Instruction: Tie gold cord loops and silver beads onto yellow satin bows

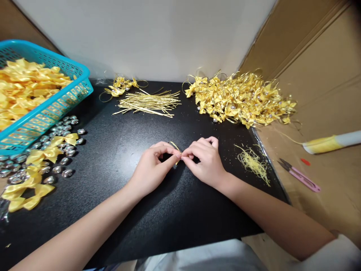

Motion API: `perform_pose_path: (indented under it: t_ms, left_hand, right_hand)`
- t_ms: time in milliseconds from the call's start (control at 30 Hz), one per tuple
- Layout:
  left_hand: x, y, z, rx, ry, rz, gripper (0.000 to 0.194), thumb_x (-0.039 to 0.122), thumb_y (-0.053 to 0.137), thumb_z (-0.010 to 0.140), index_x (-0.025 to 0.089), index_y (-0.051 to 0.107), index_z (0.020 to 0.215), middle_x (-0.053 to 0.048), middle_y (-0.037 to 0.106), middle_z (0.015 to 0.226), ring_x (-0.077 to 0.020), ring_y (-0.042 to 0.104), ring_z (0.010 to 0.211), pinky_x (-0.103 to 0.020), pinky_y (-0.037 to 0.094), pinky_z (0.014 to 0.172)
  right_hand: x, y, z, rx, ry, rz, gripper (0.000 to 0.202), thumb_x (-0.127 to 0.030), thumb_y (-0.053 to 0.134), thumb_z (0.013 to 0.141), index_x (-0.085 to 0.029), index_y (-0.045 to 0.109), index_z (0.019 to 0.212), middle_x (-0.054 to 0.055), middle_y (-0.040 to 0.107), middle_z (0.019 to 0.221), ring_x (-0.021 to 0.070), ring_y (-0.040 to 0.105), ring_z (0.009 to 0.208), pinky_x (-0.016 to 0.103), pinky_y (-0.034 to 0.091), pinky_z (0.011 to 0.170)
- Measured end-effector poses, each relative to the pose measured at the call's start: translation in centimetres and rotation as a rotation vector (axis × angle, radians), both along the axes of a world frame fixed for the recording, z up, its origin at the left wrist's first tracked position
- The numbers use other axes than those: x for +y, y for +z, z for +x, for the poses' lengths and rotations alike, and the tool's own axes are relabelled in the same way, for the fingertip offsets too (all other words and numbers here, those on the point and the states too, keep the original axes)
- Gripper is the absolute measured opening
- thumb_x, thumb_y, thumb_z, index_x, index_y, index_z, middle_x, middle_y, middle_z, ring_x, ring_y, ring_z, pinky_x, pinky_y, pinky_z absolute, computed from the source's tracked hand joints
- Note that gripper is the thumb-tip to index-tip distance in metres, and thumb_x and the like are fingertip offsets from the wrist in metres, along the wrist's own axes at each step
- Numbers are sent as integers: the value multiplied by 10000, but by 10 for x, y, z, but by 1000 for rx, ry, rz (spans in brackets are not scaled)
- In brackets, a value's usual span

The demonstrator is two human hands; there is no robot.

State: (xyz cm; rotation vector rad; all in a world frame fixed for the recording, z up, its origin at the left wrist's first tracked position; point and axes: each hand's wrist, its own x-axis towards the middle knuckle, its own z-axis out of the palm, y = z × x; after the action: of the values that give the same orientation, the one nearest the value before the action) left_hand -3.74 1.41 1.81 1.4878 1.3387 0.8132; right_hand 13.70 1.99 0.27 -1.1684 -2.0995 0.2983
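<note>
My left hand [155,165] and my right hand [204,160] meet fingertip to fingertip over the middle of the black table [113,150]. Both are closed in a pinch on a thin gold cord [173,144], whose loop shows behind the left fingers. A small shiny bit is just visible under the left fingertips; most of it is hidden. Beyond the hands lies a bundle of gold cords [149,102]. Left of them are silver bells [67,173] and loose yellow bows [45,154].
A blue basket [47,109] of yellow bows stands at the left. Finished-looking bows with cord loops [239,99] are heaped at the back right, with a few more [120,86] at the back left. Cord scraps [254,163], pink snips [301,177] and a yellow-wound roll [324,145] lie right.
</note>
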Motion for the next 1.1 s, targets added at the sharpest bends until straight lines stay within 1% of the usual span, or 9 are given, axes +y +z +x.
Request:
perform_pose_path:
  t_ms: [100, 200, 300, 400, 467, 567, 733, 867, 1100]
  left_hand:
    - [-1, -2, -2, 46, 11, 18, 179, 359, 652, 791, 189, 691, 750, -20, 635, 876, -163, 593, 861, -309, 424, 801]
    - [-2, -2, -2, 111, 35, 53, 158, 327, 632, 799, 184, 678, 751, -16, 617, 871, -145, 575, 817, -290, 416, 743]
    - [-4, 0, -2, 194, 21, 125, 122, 259, 608, 801, 182, 673, 733, -9, 604, 856, -120, 539, 748, -269, 395, 678]
    - [-4, 2, -3, 227, -5, 223, 85, 224, 609, 794, 174, 677, 804, -8, 588, 857, -99, 500, 684, -250, 378, 608]
    - [-3, 1, -5, 215, -60, 315, 109, 226, 620, 804, 170, 681, 874, -16, 581, 884, -104, 523, 738, -244, 408, 648]
    - [-1, 0, -7, 198, -158, 399, 131, 243, 610, 846, 181, 699, 918, -28, 573, 928, -127, 555, 892, -264, 439, 804]
    - [3, -3, -6, 259, -151, 320, 165, 304, 592, 877, 212, 717, 820, -15, 548, 881, -141, 537, 886, -308, 410, 833]
    - [6, -3, -6, 235, -173, 252, 170, 326, 605, 869, 220, 707, 784, -5, 554, 862, -145, 527, 882, -310, 397, 825]
    - [4, -3, -7, 305, -154, 292, 199, 320, 573, 876, 204, 699, 775, -17, 558, 857, -158, 513, 870, -317, 389, 809]
  right_hand:
    - [0, 1, 3, -33, 27, -75, 157, -215, 659, 853, -201, 633, 699, -58, 624, 657, 112, 546, 710, 340, 229, 855]
    - [0, 3, 6, -37, 44, -92, 156, -213, 660, 854, -198, 623, 703, -56, 617, 664, 114, 539, 718, 336, 224, 848]
    - [0, 4, 8, -43, 66, -97, 158, -195, 650, 859, -194, 612, 706, -56, 612, 671, 111, 532, 717, 334, 224, 843]
    - [0, 5, 9, -57, 89, -104, 147, -202, 654, 862, -193, 613, 722, -56, 614, 684, 111, 527, 719, 334, 222, 842]
    - [0, 5, 9, -59, 98, -98, 145, -208, 655, 865, -193, 615, 727, -56, 615, 685, 112, 526, 718, 335, 221, 839]
    - [0, 5, 10, -60, 104, -82, 151, -203, 642, 873, -193, 616, 725, -55, 614, 681, 113, 526, 718, 335, 217, 832]
    - [1, 4, 10, -93, 108, -67, 162, -195, 613, 886, -191, 602, 724, -51, 619, 685, 117, 519, 716, 337, 214, 829]
    - [1, 4, 11, -107, 108, -79, 167, -214, 608, 896, -195, 605, 730, -47, 629, 691, 121, 523, 727, 342, 208, 837]
    - [2, 6, 13, -101, 103, -142, 156, -235, 629, 890, -202, 616, 738, -48, 627, 704, 123, 534, 754, 341, 206, 848]
